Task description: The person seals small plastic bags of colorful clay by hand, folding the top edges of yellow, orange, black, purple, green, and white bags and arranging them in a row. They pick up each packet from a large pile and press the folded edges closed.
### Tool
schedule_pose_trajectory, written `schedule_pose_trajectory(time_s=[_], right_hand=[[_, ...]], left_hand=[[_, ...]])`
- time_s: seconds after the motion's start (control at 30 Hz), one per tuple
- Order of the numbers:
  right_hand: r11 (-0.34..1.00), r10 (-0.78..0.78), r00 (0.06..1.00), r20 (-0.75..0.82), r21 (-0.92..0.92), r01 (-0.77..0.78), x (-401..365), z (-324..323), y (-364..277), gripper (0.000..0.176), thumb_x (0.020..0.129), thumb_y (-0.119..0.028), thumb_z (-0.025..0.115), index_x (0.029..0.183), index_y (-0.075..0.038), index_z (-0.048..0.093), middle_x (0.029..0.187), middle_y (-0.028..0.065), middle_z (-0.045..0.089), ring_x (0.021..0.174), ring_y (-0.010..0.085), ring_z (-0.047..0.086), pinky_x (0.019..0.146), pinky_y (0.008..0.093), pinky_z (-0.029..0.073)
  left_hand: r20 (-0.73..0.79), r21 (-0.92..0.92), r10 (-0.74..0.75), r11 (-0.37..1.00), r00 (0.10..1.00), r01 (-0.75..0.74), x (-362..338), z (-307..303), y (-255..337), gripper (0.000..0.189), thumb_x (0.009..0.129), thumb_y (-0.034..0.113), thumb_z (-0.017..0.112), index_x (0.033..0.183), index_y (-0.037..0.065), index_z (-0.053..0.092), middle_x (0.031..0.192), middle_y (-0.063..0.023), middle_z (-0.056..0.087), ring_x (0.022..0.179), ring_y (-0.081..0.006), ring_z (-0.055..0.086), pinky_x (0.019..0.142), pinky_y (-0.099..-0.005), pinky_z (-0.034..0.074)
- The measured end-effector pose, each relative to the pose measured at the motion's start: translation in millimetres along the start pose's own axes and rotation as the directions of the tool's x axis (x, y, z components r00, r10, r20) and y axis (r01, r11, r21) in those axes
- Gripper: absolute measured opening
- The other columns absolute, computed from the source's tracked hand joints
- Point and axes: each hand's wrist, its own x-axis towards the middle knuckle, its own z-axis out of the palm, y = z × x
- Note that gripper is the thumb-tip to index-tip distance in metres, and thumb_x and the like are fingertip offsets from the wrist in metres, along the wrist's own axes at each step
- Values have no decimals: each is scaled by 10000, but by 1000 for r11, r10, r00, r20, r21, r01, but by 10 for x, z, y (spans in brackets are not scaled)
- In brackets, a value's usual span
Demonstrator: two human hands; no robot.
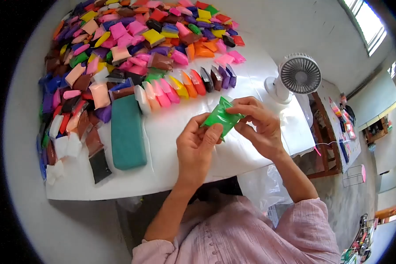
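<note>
A shiny green packet (222, 118) is held in the air above the front part of the white table. My left hand (198, 140) grips its lower left side, thumb on top. At its right end, the fingers of my right hand (257, 124) are closed on the edge of the packet. Just beyond my hands a row of small packets (180, 87) stands side by side, in white, peach, pink, yellow, orange, red, black, brown and purple. To the left of my left hand lies a teal rectangular block (128, 132).
A large heap of coloured packets (132, 35) covers the table's back and left side. A small white fan (300, 74) stands at the right end of the white table (180, 160). Behind it are a wooden-framed table (325, 132) and a pink-topped stool (363, 173).
</note>
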Motion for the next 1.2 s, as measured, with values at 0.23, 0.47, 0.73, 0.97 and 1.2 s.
schedule_pose_trajectory(time_s=[0.23, 0.47, 0.73, 0.97, 1.2], right_hand=[[931, 304, 952, -34, 224, -289, -115, 102, -65, 259, 864, -116, 670, 1089, 0, 618, 870, 29, 631, 758, 61, 544, 615, 210, 431], [928, 313, 947, -78, 237, -287, -210, 114, 99, 193, 833, -154, 699, 854, 19, 618, 644, -25, 517, 617, 42, 422, 532, 230, 336], [967, 220, 970, -106, 153, -203, -172, 27, 61, 197, 800, -148, 703, 748, 7, 592, 597, -21, 503, 564, 53, 400, 498, 242, 319], [979, 175, 962, -211, 142, -147, -158, 171, 58, 217, 775, -109, 696, 688, 11, 537, 571, 1, 490, 550, 62, 402, 495, 251, 329], [988, 150, 961, -232, 73, -137, -176, 184, 58, 255, 794, -128, 688, 661, 17, 525, 560, -7, 443, 550, 60, 369, 484, 255, 311]], left_hand=[[4, 125, 54, 991, 999, -54, -24, 23, -67, 278, 913, 145, 641, 1115, -37, 581, 890, -31, 633, 750, -76, 566, 691, -221, 479], [74, 258, 51, 964, 996, -69, -57, 20, -89, 209, 910, 104, 627, 1071, -24, 587, 852, -14, 615, 734, -63, 548, 660, -215, 466], [109, 240, -56, 970, 992, 28, -84, 87, -17, 206, 903, 90, 631, 1069, -25, 588, 842, -3, 604, 751, -57, 550, 683, -211, 463], [140, 248, -103, 967, 985, 66, -46, 27, -55, 172, 888, 105, 667, 1004, -6, 605, 799, 30, 591, 692, -25, 496, 602, -190, 406], [132, 255, -98, 965, 986, 62, -47, 12, -56, 142, 869, 98, 693, 946, 5, 619, 741, 47, 568, 636, -18, 460, 553, -191, 376]])
